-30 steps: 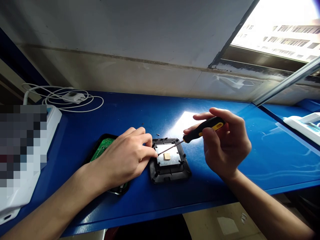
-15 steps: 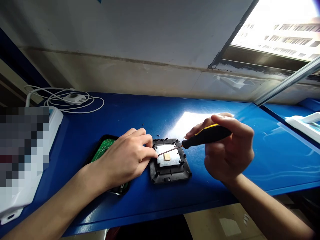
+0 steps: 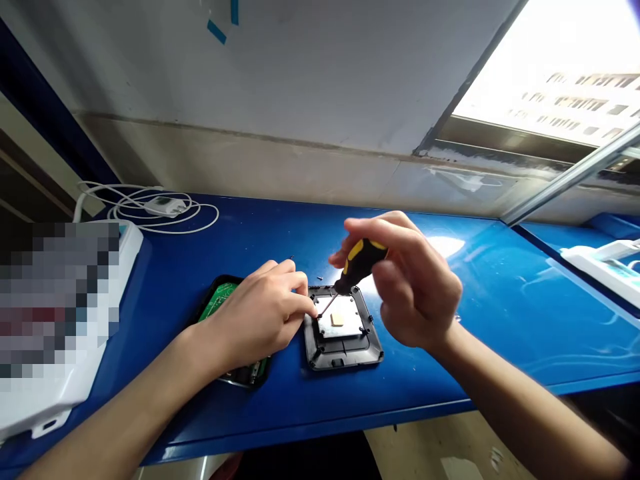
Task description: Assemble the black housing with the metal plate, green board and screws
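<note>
A black-and-yellow screwdriver (image 3: pixel 361 264) slants down to the left in my right hand (image 3: pixel 417 283), which is closed round its handle. Its tip meets the left edge of a silver metal plate (image 3: pixel 345 329). This plate, with a small tan pad (image 3: pixel 337 320) on it, lies inside a black plastic cover (image 3: pixel 325 363). My left hand (image 3: pixel 267 307) is closed at the cover's left edge, fingertips beside the screwdriver tip; whether they also pinch something small is hidden. Under my left wrist, partly covered, sits a black housing with a green circuit board (image 3: pixel 220 298).
A small dark screw (image 3: pixel 320 278) lies behind the cover. At the left stands a white device (image 3: pixel 85 373), partly blurred out, with a coiled white cable (image 3: pixel 203 231) behind it. A transparent panel with a metal edge (image 3: pixel 545 190) rises at the right of the blue table (image 3: pixel 320 407).
My right hand has shifted left and the screwdriver stands steeper, its tip still at the plate's left edge. My left hand stays at the cover. The camera view has moved slightly.
</note>
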Demonstrator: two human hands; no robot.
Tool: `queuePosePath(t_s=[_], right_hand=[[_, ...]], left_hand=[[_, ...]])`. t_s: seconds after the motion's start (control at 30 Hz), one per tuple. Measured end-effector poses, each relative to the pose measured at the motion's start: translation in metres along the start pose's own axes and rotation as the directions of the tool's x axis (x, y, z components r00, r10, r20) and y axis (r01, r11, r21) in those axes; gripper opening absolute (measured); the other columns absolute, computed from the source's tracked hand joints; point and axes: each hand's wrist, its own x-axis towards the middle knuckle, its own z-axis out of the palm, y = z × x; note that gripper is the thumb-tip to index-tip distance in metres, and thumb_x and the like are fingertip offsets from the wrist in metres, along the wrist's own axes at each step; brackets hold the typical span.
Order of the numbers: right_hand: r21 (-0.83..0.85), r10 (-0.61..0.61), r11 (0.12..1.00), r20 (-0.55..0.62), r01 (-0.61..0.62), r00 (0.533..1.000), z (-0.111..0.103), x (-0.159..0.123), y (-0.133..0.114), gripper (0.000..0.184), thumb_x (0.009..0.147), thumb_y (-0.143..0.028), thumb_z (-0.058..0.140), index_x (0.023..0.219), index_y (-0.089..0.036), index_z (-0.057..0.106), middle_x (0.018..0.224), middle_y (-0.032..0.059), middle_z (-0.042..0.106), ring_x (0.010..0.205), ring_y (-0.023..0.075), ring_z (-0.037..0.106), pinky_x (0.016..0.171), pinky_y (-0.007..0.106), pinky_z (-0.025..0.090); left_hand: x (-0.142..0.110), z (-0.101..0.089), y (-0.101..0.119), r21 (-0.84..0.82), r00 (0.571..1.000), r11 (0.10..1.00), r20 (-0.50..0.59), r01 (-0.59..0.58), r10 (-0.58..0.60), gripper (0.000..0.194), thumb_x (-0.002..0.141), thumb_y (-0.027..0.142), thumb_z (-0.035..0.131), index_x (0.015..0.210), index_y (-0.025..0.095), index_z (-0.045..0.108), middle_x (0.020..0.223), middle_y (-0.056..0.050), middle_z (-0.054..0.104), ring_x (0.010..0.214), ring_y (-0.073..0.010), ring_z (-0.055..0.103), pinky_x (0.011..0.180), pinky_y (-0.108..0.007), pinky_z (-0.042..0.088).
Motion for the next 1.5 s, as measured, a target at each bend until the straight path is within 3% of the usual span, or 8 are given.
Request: queuePosePath(t_s=[0.13, 0.47, 0.67, 0.8, 1.1, 1.2, 1.3, 1.5], right_hand=[[0.043, 0.072, 0.997, -0.022, -0.071, 0.997, 0.006, -0.004, -0.002, 0.045, 0.102, -0.018, 0.053, 0.144, -0.029, 0.057, 0.120, 0.0082, 0.068, 0.092, 0.0197, 0.073, 0.074, 0.039, 0.068], [-0.067, 0.071, 0.994, -0.183, -0.084, 0.981, 0.009, -0.007, 0.005, 0.039, 0.093, -0.028, 0.073, 0.131, -0.035, 0.068, 0.096, 0.0047, 0.057, 0.076, 0.0198, 0.063, 0.054, 0.037, 0.061], [0.010, 0.061, 0.998, -0.206, -0.060, 0.977, 0.014, -0.009, 0.002, 0.035, 0.095, -0.046, 0.068, 0.127, -0.030, 0.069, 0.107, 0.0067, 0.059, 0.076, 0.0180, 0.069, 0.059, 0.037, 0.065], [0.099, 0.117, 0.990, -0.136, -0.104, 0.984, 0.015, -0.009, -0.008, 0.036, 0.107, -0.025, 0.044, 0.137, -0.028, 0.064, 0.124, 0.0093, 0.068, 0.097, 0.0222, 0.075, 0.078, 0.044, 0.069], [0.007, 0.023, 1.000, -0.215, -0.021, 0.976, 0.014, -0.007, 0.002, 0.030, 0.089, -0.029, 0.077, 0.119, -0.032, 0.073, 0.093, 0.0013, 0.060, 0.073, 0.0164, 0.069, 0.059, 0.034, 0.065], [0.084, 0.123, 0.991, -0.192, -0.108, 0.974, 0.015, -0.009, 0.001, 0.030, 0.102, -0.041, 0.055, 0.128, -0.031, 0.067, 0.114, 0.0068, 0.063, 0.087, 0.0198, 0.072, 0.067, 0.038, 0.068], [0.109, 0.192, 0.978, -0.146, -0.177, 0.970, 0.015, -0.010, -0.003, 0.036, 0.107, -0.029, 0.043, 0.138, -0.031, 0.061, 0.129, 0.0077, 0.066, 0.102, 0.0220, 0.073, 0.080, 0.043, 0.069], [-0.009, 0.086, 0.996, -0.187, -0.089, 0.979, 0.012, -0.008, -0.004, 0.044, 0.094, -0.018, 0.068, 0.135, -0.031, 0.065, 0.102, 0.0044, 0.069, 0.082, 0.0199, 0.072, 0.067, 0.039, 0.067]], left_hand=[[-0.001, 0.002, -0.001, 0.002, 1.000, 1.000, -0.004, 0.015, -0.015, 0.028, 0.093, 0.006, 0.062, 0.085, 0.023, 0.081, 0.081, -0.001, 0.065, 0.078, -0.0184, 0.048, 0.069, -0.034, 0.033], [0.000, 0.002, 0.000, 0.012, 1.000, 1.000, -0.007, -0.003, 0.003, 0.027, 0.095, 0.007, 0.061, 0.086, 0.023, 0.082, 0.084, -0.001, 0.067, 0.080, -0.0185, 0.049, 0.070, -0.034, 0.034], [0.001, 0.003, -0.001, 0.021, 1.000, 1.000, -0.012, -0.014, 0.014, 0.027, 0.094, 0.007, 0.062, 0.088, 0.023, 0.082, 0.083, -0.001, 0.067, 0.079, -0.0186, 0.048, 0.069, -0.034, 0.033], [0.001, 0.003, -0.001, 0.037, 1.000, 0.999, -0.011, -0.009, 0.009, 0.027, 0.092, 0.005, 0.063, 0.089, 0.023, 0.082, 0.081, -0.001, 0.066, 0.078, -0.0184, 0.046, 0.068, -0.035, 0.032], [0.001, 0.002, -0.001, 0.017, 1.000, 1.000, -0.014, -0.017, 0.017, 0.026, 0.095, 0.008, 0.062, 0.088, 0.022, 0.082, 0.083, -0.001, 0.066, 0.079, -0.0187, 0.048, 0.069, -0.035, 0.033], [0.001, 0.002, 0.000, 0.017, 1.000, 1.000, -0.012, -0.008, 0.008, 0.027, 0.095, 0.008, 0.061, 0.087, 0.024, 0.082, 0.081, -0.001, 0.065, 0.077, -0.0184, 0.047, 0.068, -0.034, 0.032], [0.001, 0.002, 0.000, 0.022, 1.000, 1.000, -0.006, 0.005, -0.005, 0.028, 0.093, 0.006, 0.061, 0.085, 0.024, 0.081, 0.080, 0.000, 0.065, 0.076, -0.0182, 0.046, 0.067, -0.034, 0.031], [0.001, 0.002, 0.000, 0.022, 0.999, 0.999, -0.021, -0.024, 0.024, 0.027, 0.094, 0.007, 0.060, 0.087, 0.023, 0.081, 0.082, -0.001, 0.066, 0.077, -0.0184, 0.046, 0.068, -0.034, 0.032]])
